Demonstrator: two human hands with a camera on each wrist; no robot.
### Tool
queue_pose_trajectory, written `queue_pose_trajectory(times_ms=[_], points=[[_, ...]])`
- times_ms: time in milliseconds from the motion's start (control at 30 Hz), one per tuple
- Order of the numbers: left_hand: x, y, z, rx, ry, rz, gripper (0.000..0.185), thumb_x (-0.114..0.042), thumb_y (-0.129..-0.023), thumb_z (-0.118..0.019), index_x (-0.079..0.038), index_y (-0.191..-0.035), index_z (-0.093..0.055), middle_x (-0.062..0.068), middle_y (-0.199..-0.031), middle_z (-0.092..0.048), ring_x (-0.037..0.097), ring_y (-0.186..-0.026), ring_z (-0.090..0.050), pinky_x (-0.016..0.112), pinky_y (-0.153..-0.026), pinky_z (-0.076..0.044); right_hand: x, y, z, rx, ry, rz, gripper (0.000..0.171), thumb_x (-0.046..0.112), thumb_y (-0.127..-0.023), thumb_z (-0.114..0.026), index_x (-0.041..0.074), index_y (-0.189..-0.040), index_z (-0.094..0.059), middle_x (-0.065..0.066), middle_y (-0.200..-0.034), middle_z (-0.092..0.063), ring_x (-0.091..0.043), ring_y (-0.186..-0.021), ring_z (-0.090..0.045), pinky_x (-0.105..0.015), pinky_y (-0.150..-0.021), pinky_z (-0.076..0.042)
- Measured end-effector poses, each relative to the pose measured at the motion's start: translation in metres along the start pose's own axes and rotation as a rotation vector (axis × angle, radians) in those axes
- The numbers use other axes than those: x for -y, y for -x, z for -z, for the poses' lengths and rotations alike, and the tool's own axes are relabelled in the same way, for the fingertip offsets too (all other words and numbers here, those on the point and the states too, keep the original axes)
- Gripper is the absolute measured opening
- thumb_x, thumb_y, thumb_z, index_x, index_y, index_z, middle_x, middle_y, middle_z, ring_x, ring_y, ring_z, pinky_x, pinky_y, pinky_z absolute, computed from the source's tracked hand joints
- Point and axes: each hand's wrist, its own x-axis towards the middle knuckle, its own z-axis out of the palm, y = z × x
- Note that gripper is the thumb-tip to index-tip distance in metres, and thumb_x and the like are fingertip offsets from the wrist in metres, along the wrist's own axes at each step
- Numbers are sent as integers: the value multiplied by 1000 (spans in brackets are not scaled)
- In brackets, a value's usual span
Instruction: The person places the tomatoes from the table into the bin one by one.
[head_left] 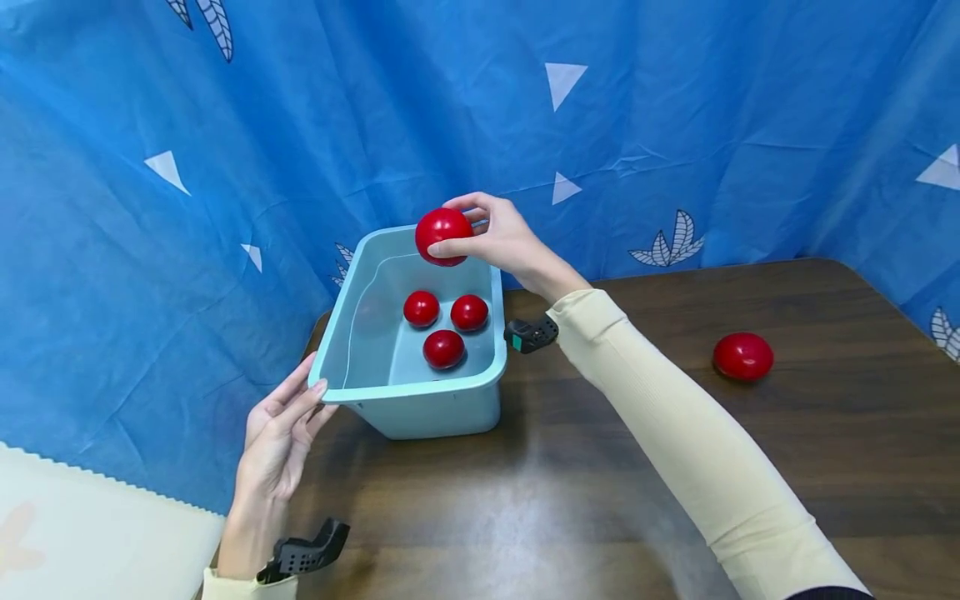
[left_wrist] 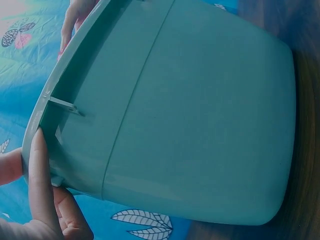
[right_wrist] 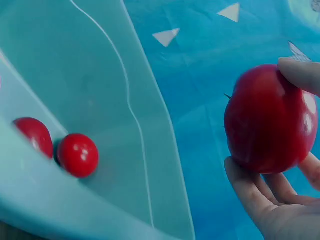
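Basin (left_wrist: 200,115): interior hidden in left wrist view (outer wall only). Right wrist view: one tomato (right_wrist: 33,135) half hidden behind the rim.

I wear pale cream ribbed sleeves (head_left: 675,433) down to both wrists, each carrying a small black strapped-on camera mount (head_left: 531,334).

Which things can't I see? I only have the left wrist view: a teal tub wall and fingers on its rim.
Observer: Three red tomatoes lie in the tub, in water.
Operator: Is the right hand busy?
Observer: Yes, the right hand holds a fourth tomato above the tub's far end.
Operator: Anything left on the table?
Observer: One more tomato lies on the brown table, to the right, apart from the tub.
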Motion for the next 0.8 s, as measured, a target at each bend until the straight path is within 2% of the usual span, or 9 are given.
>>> queue_pose_trajectory(times_ms=[67, 200, 300, 700, 800], points=[[0, 0, 0, 1, 6, 0, 45, 7, -105, -55, -7, -147, -54, 5, -141, -61, 17, -115, -71, 28, -93, -60, -1, -4, -8, 22, -2, 1, 68, 14, -85, -87, 11, -145, -54, -11, -138, -57, -29, -126, -54, -42, -91, -61], [-1, 0, -1, -5, -12, 4, 61, 7, -105, -55, 2, -161, -32, 5, -142, -59, 17, -115, -71, 28, -93, -59, -5, -8, -24, 43, 6, -14, 69, 15, -83, -89, 13, -143, -55, -10, -137, -57, -27, -125, -54, -40, -90, -61], [-2, -1, -2, -14, -36, 8, 67, 6, -105, -55, 7, -162, -21, 5, -142, -59, 16, -115, -71, 28, -94, -59, -8, -9, -33, 55, 0, -36, 69, 16, -83, -90, 15, -142, -56, -9, -137, -56, -26, -124, -54, -39, -90, -61], [0, 0, -1, -6, -53, -5, 67, 6, -105, -55, 9, -162, -20, 7, -142, -58, 15, -117, -70, 29, -96, -57, -15, -12, -48, 124, 33, -55, 69, 13, -81, -90, 12, -142, -57, -10, -138, -56, -27, -125, -54, -38, -88, -62], [1, 0, 0, -14, -59, -6, 65, 5, -105, -56, 8, -162, -24, 7, -142, -58, 16, -116, -71, 29, -96, -57, -15, -14, -52, 136, 44, -55, 70, 13, -81, -90, 12, -142, -56, -11, -139, -56, -27, -125, -54, -39, -90, -63]])
